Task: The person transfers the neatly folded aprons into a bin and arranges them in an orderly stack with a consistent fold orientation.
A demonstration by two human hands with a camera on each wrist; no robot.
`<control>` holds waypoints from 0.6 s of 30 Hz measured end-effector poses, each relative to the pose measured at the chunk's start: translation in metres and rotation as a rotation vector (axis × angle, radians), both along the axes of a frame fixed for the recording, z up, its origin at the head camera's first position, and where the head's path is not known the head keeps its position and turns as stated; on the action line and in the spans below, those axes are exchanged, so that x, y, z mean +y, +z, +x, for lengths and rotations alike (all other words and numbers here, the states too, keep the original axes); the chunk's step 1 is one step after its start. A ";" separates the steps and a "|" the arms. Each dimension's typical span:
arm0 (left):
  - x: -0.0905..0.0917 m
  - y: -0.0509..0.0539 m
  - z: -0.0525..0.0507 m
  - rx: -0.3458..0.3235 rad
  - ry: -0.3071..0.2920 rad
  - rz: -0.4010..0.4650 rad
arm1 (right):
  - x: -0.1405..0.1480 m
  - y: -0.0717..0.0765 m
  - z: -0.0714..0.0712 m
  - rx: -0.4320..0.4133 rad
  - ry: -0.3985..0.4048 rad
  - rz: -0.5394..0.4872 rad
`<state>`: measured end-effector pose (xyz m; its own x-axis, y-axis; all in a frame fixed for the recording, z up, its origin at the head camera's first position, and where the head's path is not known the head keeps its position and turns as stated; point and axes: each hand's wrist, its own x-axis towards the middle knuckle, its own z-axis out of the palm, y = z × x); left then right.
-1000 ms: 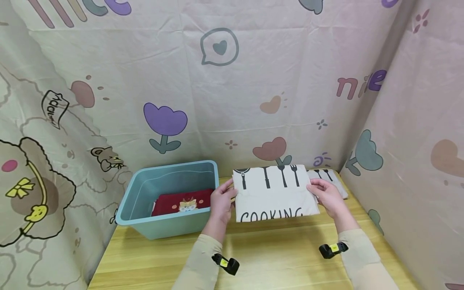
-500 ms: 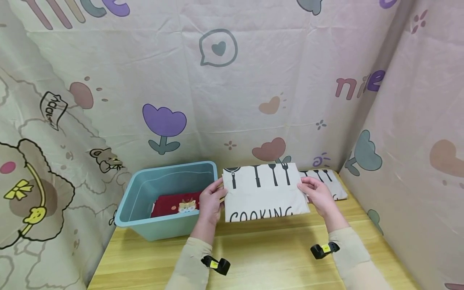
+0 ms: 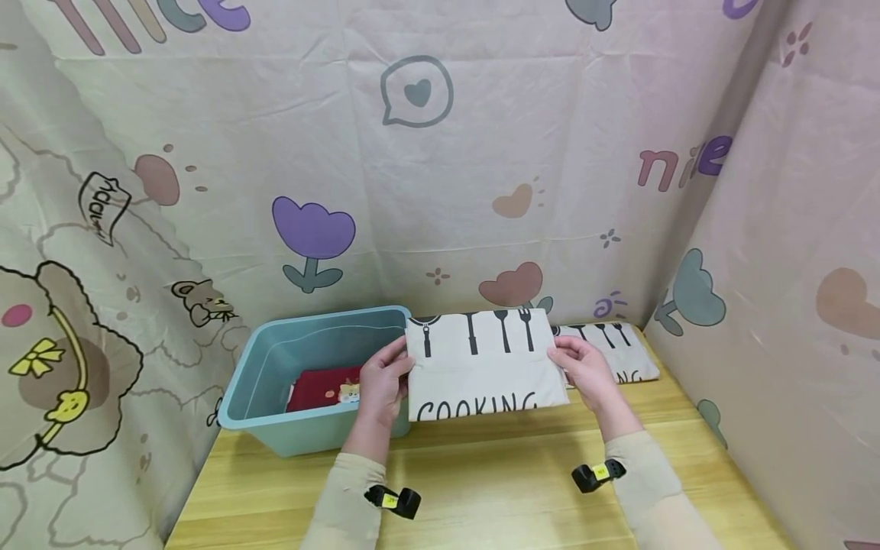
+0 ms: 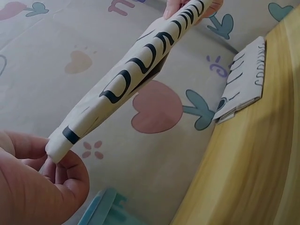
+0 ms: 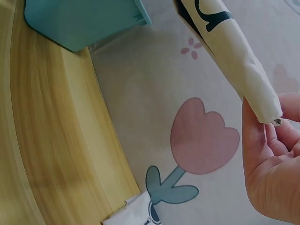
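Observation:
A folded white cloth [image 3: 484, 367] printed with black utensils and the word COOKING is held up above the table between both hands. My left hand [image 3: 382, 382] pinches its left edge, thumb on one face and fingers behind, close to the bin's right rim. At the opposite edge my right hand [image 3: 584, 373] pinches the cloth the same way. In the left wrist view the cloth [image 4: 126, 79] appears edge-on as a thick folded slab. The blue-green plastic bin [image 3: 316, 431] stands to the left, with a folded red cloth [image 3: 319, 388] bearing a cartoon animal inside.
A second folded white cloth [image 3: 622, 351] with similar print lies at the table's back right, partly behind my right hand. The wooden table [image 3: 495, 481] meets a printed curtain [image 3: 426, 191] at the back and sides. Each sleeve carries a small black camera.
Both hands have moved left with the folded white cloth, bringing its left edge to the bin's right rim. More of the second white cloth now shows, and less of the red one.

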<state>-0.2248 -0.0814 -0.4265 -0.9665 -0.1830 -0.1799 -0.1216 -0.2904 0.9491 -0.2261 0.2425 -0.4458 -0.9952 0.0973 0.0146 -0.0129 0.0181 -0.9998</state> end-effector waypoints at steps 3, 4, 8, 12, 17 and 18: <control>-0.006 0.001 0.001 0.021 0.009 -0.009 | -0.006 0.000 -0.001 -0.001 0.007 -0.004; -0.008 0.001 0.001 0.025 0.015 -0.011 | -0.009 0.001 -0.002 0.001 0.009 -0.003; -0.017 0.003 0.002 0.028 0.021 -0.028 | -0.018 0.005 -0.002 0.006 0.025 -0.025; -0.025 0.004 0.000 0.024 0.019 -0.048 | -0.027 0.007 -0.003 -0.003 0.028 -0.054; -0.037 0.007 -0.001 0.030 0.020 -0.074 | -0.040 0.005 -0.006 0.009 0.032 -0.067; -0.040 0.007 -0.001 0.032 0.024 -0.077 | -0.043 0.005 -0.006 0.012 0.034 -0.076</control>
<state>-0.2256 -0.1213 -0.4194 -0.9666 -0.2186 -0.1336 -0.0848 -0.2189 0.9720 -0.2325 0.2000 -0.4408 -0.9977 0.0647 0.0200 -0.0238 -0.0586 -0.9980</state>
